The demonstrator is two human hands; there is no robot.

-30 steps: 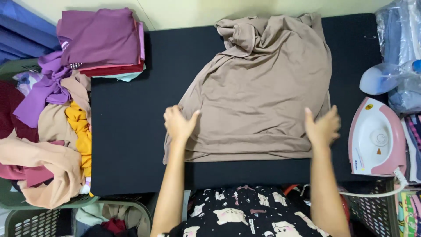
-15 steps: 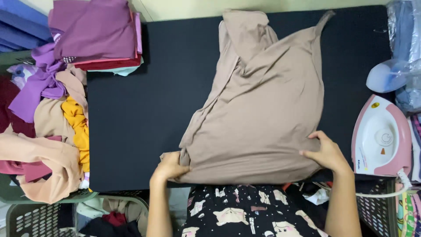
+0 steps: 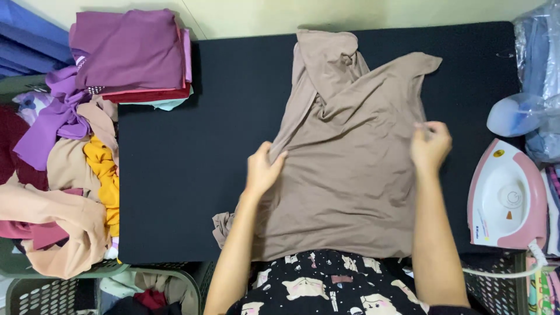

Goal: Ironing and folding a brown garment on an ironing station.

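A taupe garment (image 3: 350, 169) lies spread on the black ironing surface (image 3: 192, 175), bunched at its far end and hanging over the near edge. My left hand (image 3: 263, 170) rests on the garment's left edge with its fingers pinching the cloth. Over at the garment's right edge, my right hand (image 3: 430, 146) grips the fabric between closed fingers. Both forearms reach in from the bottom of the view.
A pink and white iron (image 3: 506, 198) lies at the right edge, its cord trailing down. Folded purple and red clothes (image 3: 131, 55) are stacked at the far left. Loose mixed clothes (image 3: 64, 175) pile in baskets on the left. Bagged clothing (image 3: 539, 81) sits far right.
Both hands have moved from the garment's near hem up along its side edges. The garment has been pulled nearer, and its hem now hangs over the near edge.
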